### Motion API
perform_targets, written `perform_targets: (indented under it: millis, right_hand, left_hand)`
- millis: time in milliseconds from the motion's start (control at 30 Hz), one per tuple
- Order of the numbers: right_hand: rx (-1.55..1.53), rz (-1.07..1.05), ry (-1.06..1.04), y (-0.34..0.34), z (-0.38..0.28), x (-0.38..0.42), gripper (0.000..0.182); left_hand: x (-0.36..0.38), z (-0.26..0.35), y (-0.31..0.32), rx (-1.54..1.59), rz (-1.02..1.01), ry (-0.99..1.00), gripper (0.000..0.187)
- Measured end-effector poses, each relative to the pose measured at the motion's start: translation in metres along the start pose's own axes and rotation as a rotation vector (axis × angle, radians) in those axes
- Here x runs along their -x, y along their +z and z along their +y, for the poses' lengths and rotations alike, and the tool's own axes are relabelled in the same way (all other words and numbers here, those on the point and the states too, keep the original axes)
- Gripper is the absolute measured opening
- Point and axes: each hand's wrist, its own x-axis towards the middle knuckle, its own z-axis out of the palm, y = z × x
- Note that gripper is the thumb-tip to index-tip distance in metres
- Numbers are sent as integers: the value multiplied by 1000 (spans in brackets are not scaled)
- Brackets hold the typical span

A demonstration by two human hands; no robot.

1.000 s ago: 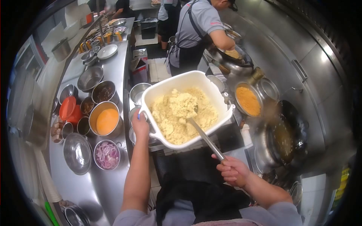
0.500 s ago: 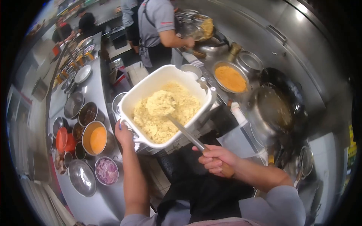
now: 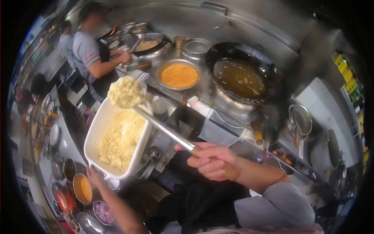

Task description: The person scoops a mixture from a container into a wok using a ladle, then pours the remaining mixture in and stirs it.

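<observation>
My right hand (image 3: 212, 162) is wrapped round the wooden handle of a long metal ladle (image 3: 167, 128). The ladle's bowl is heaped with a pale yellow crumbly mixture (image 3: 125, 93), raised above the far rim of a white rectangular tub (image 3: 90, 140). More of the same mixture (image 3: 119, 146) lies inside the tub. At the tub's near left corner, my left hand (image 3: 95, 175) holds the rim, its fingers partly hidden. A large black wok (image 3: 241, 76) with brownish liquid and pale bits stands on the stove to the right of the ladle.
A metal bowl of orange crumbs (image 3: 179, 75) stands beside the wok. A co-worker (image 3: 91, 50) works at another wok (image 3: 150, 46) at the back left. Pots, including one of orange liquid (image 3: 82, 188), and sliced onions (image 3: 103, 213) line the left counter. A strainer (image 3: 300, 120) is at right.
The view has turned right toward the stove. The heaped ladle has risen out of the tub's mixture, and the tub appears farther left, still held by my left hand.
</observation>
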Motion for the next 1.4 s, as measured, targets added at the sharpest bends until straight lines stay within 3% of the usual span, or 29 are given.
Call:
perform_targets:
  millis: [167, 233, 300, 333, 367, 400, 433, 500, 533, 633, 700, 767, 1000, 1133, 1233, 1400]
  right_hand:
    - [64, 63, -283, 1, -46, 114, 50]
    - [85, 115, -377, -10, -67, 146, 47]
    - [347, 479, -587, -19, -95, 168, 35]
    - [353, 474, -599, -31, -118, 172, 35]
    - [392, 628, -671, -50, -145, 173, 28]
    - [427, 781, -744, -66, -164, 177, 21]
    - [430, 769, -761, -79, -171, 187, 21]
    - [351, 662, -831, -95, -185, 209, 12]
    - [222, 737, -871, -72, -181, 215, 9]
    - [126, 576, -835, -133, -233, 257, 9]
    - [117, 569, -821, -121, -242, 258, 11]
    - [-1, 538, -854, -115, -236, 263, 12]
    - [5, 374, -907, -126, -224, 281, 17]
    - [1, 329, -943, -119, -209, 281, 17]
    - [-3, 310, -968, -119, -200, 280, 16]
    - [-28, 423, -1054, -116, -189, 275, 15]
  left_hand:
    - [0, 6, -6, -246, 1, 75, 41]
    - [-12, -3, -6, -280, 112, 171, 45]
    - [-3, 8, -5, -425, 136, 152, 52]
    - [2, 9, 0, -358, 154, 147, 54]
    - [0, 10, -1, -294, 172, 144, 57]
    - [3, 13, 0, -457, 252, 194, 58]
    - [8, 19, 3, -524, 287, 165, 63]
    - [3, 12, -1, -352, 175, 79, 67]
    - [2, 6, 1, -372, 174, 61, 65]
    - [-17, -20, -16, -518, 259, 95, 59]
    - [-3, -23, -2, -198, 89, 22, 61]
    - [20, -10, 13, -310, 216, 52, 54]
    - [-17, -38, -12, -442, 312, 269, 45]
    - [7, -17, -1, -624, 339, 163, 41]
    - [6, -19, 1, -444, 294, 158, 41]
    - [-1, -25, -8, -572, 322, 177, 39]
